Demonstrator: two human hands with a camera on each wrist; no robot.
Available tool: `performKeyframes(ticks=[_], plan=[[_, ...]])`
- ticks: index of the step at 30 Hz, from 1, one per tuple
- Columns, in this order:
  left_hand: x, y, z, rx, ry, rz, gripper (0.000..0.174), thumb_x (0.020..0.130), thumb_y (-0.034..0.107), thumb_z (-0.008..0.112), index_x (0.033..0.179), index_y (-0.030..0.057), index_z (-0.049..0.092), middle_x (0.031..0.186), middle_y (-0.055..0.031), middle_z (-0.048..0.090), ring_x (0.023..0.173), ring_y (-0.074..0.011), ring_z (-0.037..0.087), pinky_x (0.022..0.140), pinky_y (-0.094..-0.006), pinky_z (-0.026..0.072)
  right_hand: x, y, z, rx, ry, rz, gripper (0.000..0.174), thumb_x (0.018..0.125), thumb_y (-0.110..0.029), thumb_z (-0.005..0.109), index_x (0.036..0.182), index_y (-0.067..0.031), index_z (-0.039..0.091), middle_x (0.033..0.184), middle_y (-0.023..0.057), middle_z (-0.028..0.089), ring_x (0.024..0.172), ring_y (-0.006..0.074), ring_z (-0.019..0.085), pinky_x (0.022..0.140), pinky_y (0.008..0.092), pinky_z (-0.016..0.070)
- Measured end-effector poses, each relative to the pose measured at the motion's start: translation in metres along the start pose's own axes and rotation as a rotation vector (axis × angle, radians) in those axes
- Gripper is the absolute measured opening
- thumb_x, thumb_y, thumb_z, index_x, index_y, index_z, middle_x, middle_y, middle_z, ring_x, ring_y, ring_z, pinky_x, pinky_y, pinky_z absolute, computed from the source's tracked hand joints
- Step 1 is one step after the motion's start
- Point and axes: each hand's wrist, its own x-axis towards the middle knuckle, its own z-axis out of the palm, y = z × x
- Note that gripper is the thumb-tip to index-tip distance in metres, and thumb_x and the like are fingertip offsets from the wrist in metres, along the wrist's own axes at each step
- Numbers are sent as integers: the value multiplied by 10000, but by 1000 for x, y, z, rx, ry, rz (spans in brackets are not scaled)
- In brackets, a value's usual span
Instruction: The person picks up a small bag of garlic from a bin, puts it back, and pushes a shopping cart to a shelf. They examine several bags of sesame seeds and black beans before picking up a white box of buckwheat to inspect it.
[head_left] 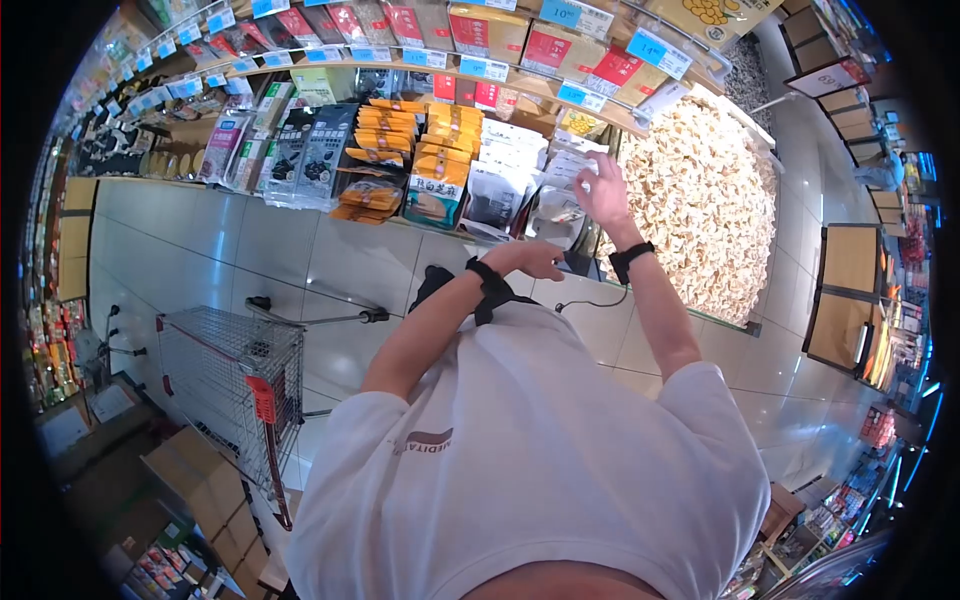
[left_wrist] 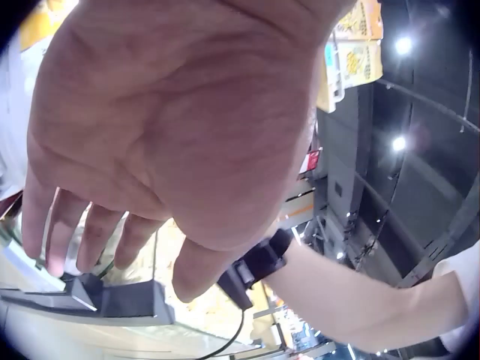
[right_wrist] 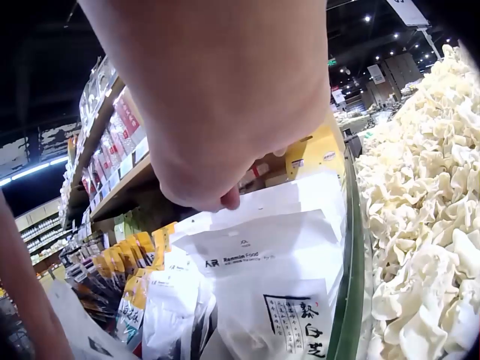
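Note:
My right hand [head_left: 605,195] reaches over the white pouches at the right end of a low display. Its thumb and index finger bend toward each other right at the top of a white pouch [right_wrist: 319,193]; I cannot tell whether they pinch it. Before it stands another white pouch [right_wrist: 262,262] with black lettering, upright. My left hand [head_left: 540,260] is lower, by the display's front edge, palm facing the wrist camera [left_wrist: 172,127]. Its fingers are extended, with tips close to a dark plastic strip [left_wrist: 127,300], and nothing shows in its palm.
A bin of pale, curled dried pieces [head_left: 700,190] adjoins on the right. Orange-topped packets [head_left: 440,160] and dark packets [head_left: 310,150] line the display leftward. Above runs a shelf with price tags [head_left: 485,68]. A shopping cart [head_left: 235,365] stands behind on the left.

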Motion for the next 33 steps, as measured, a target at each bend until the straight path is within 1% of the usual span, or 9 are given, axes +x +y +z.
performKeyframes(ticks=[6, 12, 14, 16, 19, 20, 28, 32, 33], plan=[[-96, -7, -30, -341, 210, 261, 510, 996, 337, 621, 1412, 56, 532, 1297, -167, 636, 1167, -287, 629, 1016, -385, 492, -13, -15, -19, -47, -191, -143, 157, 773, -191, 763, 881, -78, 778, 1362, 128, 561, 1313, 341, 467, 1081, 472, 405], [-160, -54, -45, -459, 462, 16, 467, 977, 282, 668, 1378, 72, 551, 1283, -135, 634, 1056, -236, 667, 945, -363, 530, -16, -7, 12, -172, -74, 87, 135, 781, -161, 719, 838, -44, 756, 1347, 125, 563, 1280, 341, 484, 1068, 478, 403], [-167, -58, -48, -349, 535, -171, 500, 903, 234, 711, 1347, 59, 565, 1229, -160, 647, 1030, -298, 659, 930, -384, 521, -17, -25, 12, -207, -25, 139, 159, 773, -114, 699, 913, -48, 736, 1298, 135, 573, 1237, 345, 505, 1059, 481, 402], [-154, -76, -35, -165, 679, -67, 493, 862, 182, 719, 1320, 63, 581, 1236, -172, 634, 1036, -327, 652, 930, -399, 525, -13, -54, 11, -232, 174, 189, 256, 758, -53, 673, 1013, -49, 694, 1259, 138, 577, 1215, 348, 515, 1056, 485, 395], [-127, -99, -17, 139, 866, 43, 498, 789, 88, 718, 1274, 70, 607, 1256, -189, 607, 1062, -375, 635, 935, -426, 528, -15, -91, 20, 117, -113, -74, 261, 759, -34, 655, 1020, -48, 660, 1146, 167, 616, 1136, 362, 579, 959, 456, 505], [-117, -105, -12, 256, 901, 52, 508, 756, 46, 710, 1255, 74, 616, 1269, -195, 594, 1082, -395, 625, 942, -439, 528, -13, -108, 23, 215, -324, 33, 339, 768, -58, 655, 1106, -42, 651, 1154, 158, 637, 1180, 353, 574, 974, 449, 513], [-78, -148, 6, 56, 706, -102, 205, 820, 90, 664, 1003, 93, 755, 1069, -151, 707, 1060, -357, 652, 917, -460, 541, 23, -132, 89, 12, -520, 225, 660, 772, -50, 609, 1419, -31, 480, 1466, 167, 481, 1348, 366, 468, 1127, 479, 395], [-91, -158, 26, -56, 785, 75, 200, 821, 79, 672, 1004, 57, 749, 1072, -162, 712, 1043, -355, 665, 939, -430, 531, 24, -140, 95, -93, -427, 264, 735, 753, -98, 644, 1465, -73, 461, 1478, 148, 453, 1299, 363, 478, 1135, 467, 370], [-94, -162, 28, -100, 784, 88, 212, 817, 74, 684, 1019, 37, 739, 1061, -161, 711, 1036, -359, 665, 948, -421, 525, 23, -144, 95, -116, -393, 291, 568, 795, -84, 636, 1359, -100, 572, 1348, 130, 553, 1263, 338, 500, 1096, 464, 384]])
